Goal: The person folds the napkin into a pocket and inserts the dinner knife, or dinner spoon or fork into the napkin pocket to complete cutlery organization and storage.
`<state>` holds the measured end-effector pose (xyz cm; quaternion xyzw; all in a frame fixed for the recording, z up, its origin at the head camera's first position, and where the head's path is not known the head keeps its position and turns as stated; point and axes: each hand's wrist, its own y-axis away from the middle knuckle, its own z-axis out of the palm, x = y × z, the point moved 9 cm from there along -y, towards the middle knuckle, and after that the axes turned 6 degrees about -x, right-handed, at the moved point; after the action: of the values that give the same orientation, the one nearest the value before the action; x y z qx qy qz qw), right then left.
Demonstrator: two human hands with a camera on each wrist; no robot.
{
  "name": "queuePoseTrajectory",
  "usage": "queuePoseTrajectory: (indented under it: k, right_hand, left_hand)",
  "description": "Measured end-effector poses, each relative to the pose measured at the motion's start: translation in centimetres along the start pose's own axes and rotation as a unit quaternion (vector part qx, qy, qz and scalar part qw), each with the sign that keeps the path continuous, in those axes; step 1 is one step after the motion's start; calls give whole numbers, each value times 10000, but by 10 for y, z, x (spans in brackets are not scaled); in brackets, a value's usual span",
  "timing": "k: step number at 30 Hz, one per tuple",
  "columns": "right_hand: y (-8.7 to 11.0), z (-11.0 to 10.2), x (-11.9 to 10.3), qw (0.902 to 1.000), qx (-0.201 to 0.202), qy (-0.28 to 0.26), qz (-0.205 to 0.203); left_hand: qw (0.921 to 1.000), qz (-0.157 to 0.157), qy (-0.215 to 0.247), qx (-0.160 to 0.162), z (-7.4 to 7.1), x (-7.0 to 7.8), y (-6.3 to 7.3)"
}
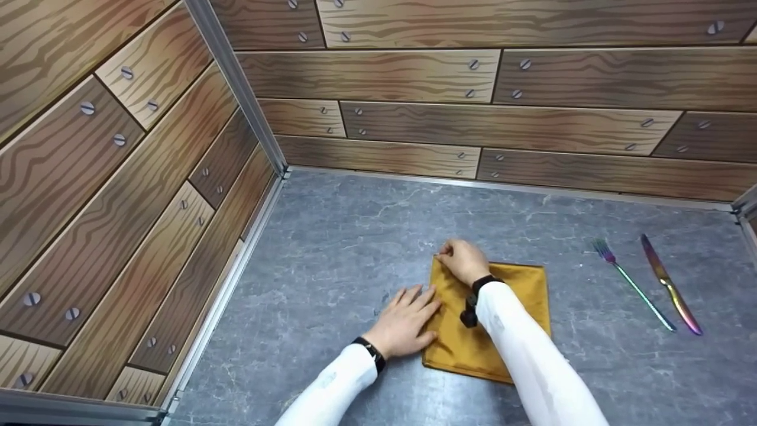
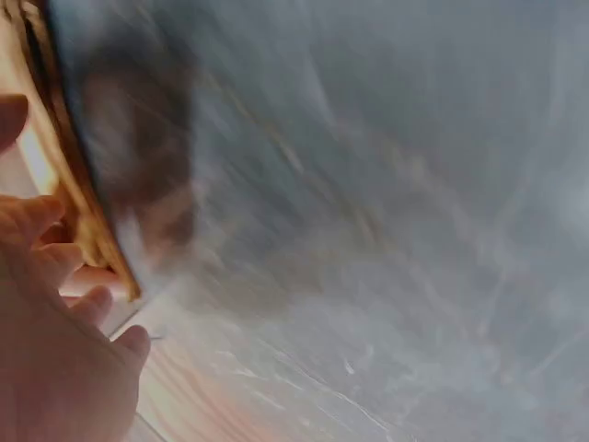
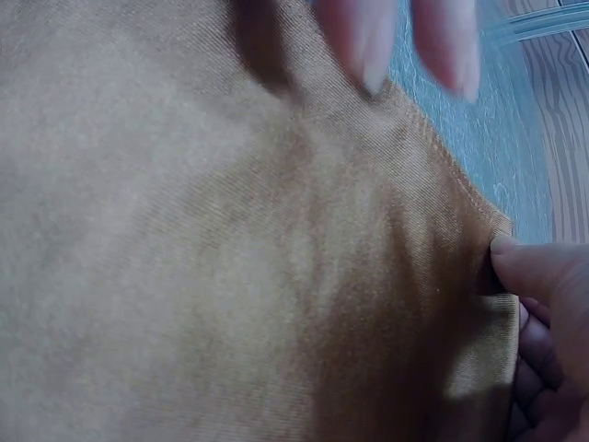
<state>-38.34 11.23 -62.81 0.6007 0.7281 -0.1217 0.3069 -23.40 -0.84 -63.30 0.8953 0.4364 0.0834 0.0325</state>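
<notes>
A mustard-yellow cloth napkin, folded to a square, lies on the grey marbled surface. At its far left corner my right hand pinches the cloth between thumb and fingers. The right wrist view shows the thumb pressed on the napkin, with blurred fingertips of the other hand at the top. Spread and fairly straight, the fingers of my left hand rest along the left edge of the napkin. In the left wrist view the left hand touches the napkin's edge.
To the right of the napkin lie an iridescent fork and, beside it, an iridescent table knife. Wood-patterned panels wall the surface at the back and the left. A metal strip runs along the left wall's foot.
</notes>
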Motion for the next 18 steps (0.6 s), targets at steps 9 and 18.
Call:
queuePoseTrajectory:
  k: [9, 18]
  right_hand:
    - [1, 1, 1, 9996, -149, 231, 5]
    - [15, -20, 34, 9936, -235, 1103, 54]
  left_hand:
    - [9975, -13, -472, -530, 16, -11, -10]
    - [9964, -10, -705, -478, 23, -14, -12]
